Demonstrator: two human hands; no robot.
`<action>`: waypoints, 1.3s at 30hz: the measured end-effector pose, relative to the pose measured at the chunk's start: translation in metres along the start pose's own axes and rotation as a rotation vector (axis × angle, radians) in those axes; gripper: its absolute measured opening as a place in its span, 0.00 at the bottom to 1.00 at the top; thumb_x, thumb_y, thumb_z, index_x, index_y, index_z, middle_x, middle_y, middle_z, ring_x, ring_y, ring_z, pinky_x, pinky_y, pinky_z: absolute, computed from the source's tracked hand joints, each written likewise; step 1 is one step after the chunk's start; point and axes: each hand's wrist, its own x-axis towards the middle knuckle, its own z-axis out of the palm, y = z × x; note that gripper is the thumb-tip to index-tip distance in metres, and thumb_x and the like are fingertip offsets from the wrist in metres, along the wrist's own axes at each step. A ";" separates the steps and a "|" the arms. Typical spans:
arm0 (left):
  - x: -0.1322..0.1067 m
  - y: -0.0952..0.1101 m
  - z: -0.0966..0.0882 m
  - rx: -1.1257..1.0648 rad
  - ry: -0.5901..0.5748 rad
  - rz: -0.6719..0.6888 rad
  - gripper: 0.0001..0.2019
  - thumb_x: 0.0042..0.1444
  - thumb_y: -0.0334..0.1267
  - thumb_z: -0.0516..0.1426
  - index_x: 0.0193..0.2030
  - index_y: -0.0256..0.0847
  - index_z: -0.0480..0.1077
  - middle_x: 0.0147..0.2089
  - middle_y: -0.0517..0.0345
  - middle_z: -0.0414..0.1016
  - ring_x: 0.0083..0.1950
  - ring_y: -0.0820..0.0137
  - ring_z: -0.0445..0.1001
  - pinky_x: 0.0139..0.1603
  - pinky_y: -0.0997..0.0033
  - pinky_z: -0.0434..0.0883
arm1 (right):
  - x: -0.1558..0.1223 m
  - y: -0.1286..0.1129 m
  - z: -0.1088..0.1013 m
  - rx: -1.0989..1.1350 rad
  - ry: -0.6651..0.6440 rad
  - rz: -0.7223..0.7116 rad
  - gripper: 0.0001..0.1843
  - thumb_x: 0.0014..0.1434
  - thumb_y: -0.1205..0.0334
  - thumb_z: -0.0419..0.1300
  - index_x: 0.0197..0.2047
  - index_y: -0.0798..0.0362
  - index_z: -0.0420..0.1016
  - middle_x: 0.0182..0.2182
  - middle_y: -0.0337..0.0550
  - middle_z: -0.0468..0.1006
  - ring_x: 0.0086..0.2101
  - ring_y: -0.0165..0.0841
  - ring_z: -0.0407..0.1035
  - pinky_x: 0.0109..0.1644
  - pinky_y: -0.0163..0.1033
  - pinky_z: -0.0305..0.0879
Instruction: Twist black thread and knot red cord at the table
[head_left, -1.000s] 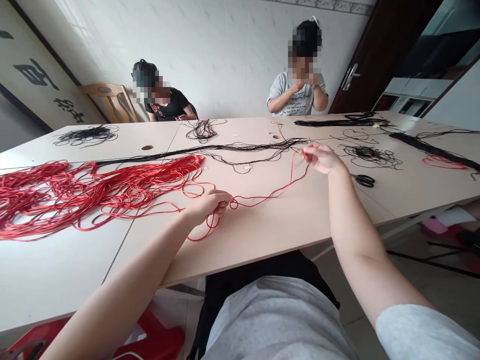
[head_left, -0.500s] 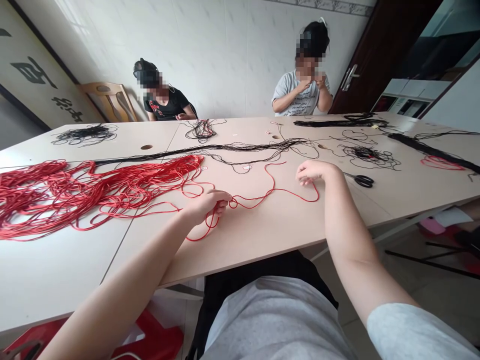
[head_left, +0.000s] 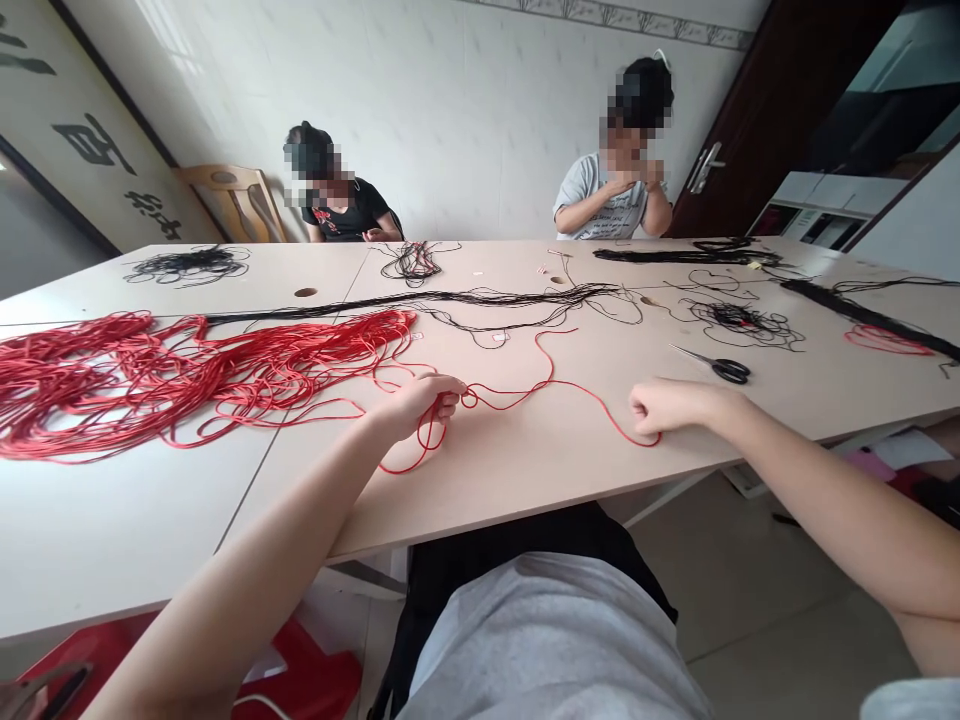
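My left hand (head_left: 424,397) rests on the beige table (head_left: 525,470), fingers pinched on a single red cord (head_left: 559,385) where it loops. The cord runs right across the table to my right hand (head_left: 664,405), which is closed on it near the front edge. A big heap of red cords (head_left: 150,375) spreads out to the left of my left hand. A long bundle of black cords (head_left: 420,298) lies behind both hands.
Black scissors (head_left: 724,368) lie just beyond my right hand. More black cord tangles (head_left: 739,320) and a small red one (head_left: 885,340) lie at the right. Two people sit at the far side. A wooden chair (head_left: 229,200) stands at back left.
My right hand came down from mid-table toward me and to the front edge, drawing the red cord with it. My left hand stayed put on the loop.
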 end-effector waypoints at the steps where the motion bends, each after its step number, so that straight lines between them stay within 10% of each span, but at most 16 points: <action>1: 0.000 0.000 0.000 -0.002 0.004 0.001 0.11 0.48 0.34 0.58 0.21 0.36 0.60 0.22 0.63 0.50 0.21 0.79 0.51 0.20 0.76 0.52 | -0.003 -0.009 0.005 0.056 -0.032 -0.019 0.08 0.41 0.66 0.62 0.20 0.56 0.64 0.18 0.40 0.69 0.18 0.28 0.63 0.22 0.32 0.55; 9: -0.002 0.000 -0.002 -0.005 0.018 -0.027 0.10 0.48 0.35 0.58 0.22 0.36 0.61 0.23 0.63 0.51 0.21 0.79 0.52 0.20 0.77 0.54 | 0.001 -0.091 0.023 0.779 -0.147 -0.383 0.12 0.59 0.61 0.49 0.46 0.54 0.62 0.37 0.47 0.74 0.26 0.28 0.72 0.31 0.34 0.68; 16: -0.002 0.001 0.001 -0.048 0.038 -0.041 0.09 0.46 0.34 0.59 0.22 0.36 0.62 0.22 0.65 0.50 0.20 0.80 0.51 0.19 0.78 0.53 | 0.001 -0.103 0.021 0.026 0.081 -0.971 0.14 0.50 0.70 0.56 0.40 0.50 0.74 0.44 0.44 0.69 0.44 0.33 0.65 0.43 0.36 0.62; 25: -0.001 0.000 0.000 -0.091 0.037 -0.070 0.09 0.44 0.33 0.60 0.21 0.36 0.63 0.21 0.64 0.52 0.19 0.80 0.52 0.18 0.76 0.54 | 0.014 -0.105 0.019 -0.179 0.268 -0.686 0.04 0.50 0.71 0.52 0.28 0.55 0.67 0.29 0.41 0.69 0.28 0.28 0.62 0.30 0.33 0.55; 34: 0.002 -0.005 -0.005 -0.092 0.110 -0.048 0.07 0.44 0.32 0.60 0.21 0.35 0.65 0.22 0.61 0.60 0.20 0.79 0.58 0.20 0.76 0.57 | 0.009 -0.152 0.033 -0.492 0.355 -0.948 0.11 0.59 0.69 0.47 0.35 0.57 0.71 0.35 0.46 0.72 0.33 0.34 0.66 0.30 0.36 0.52; 39: 0.005 -0.008 -0.008 -0.131 0.147 -0.026 0.05 0.44 0.31 0.60 0.23 0.34 0.68 0.25 0.58 0.65 0.23 0.78 0.63 0.22 0.76 0.61 | 0.024 -0.167 0.024 -0.026 0.221 -0.763 0.02 0.49 0.70 0.55 0.28 0.57 0.69 0.27 0.43 0.72 0.25 0.27 0.63 0.27 0.32 0.49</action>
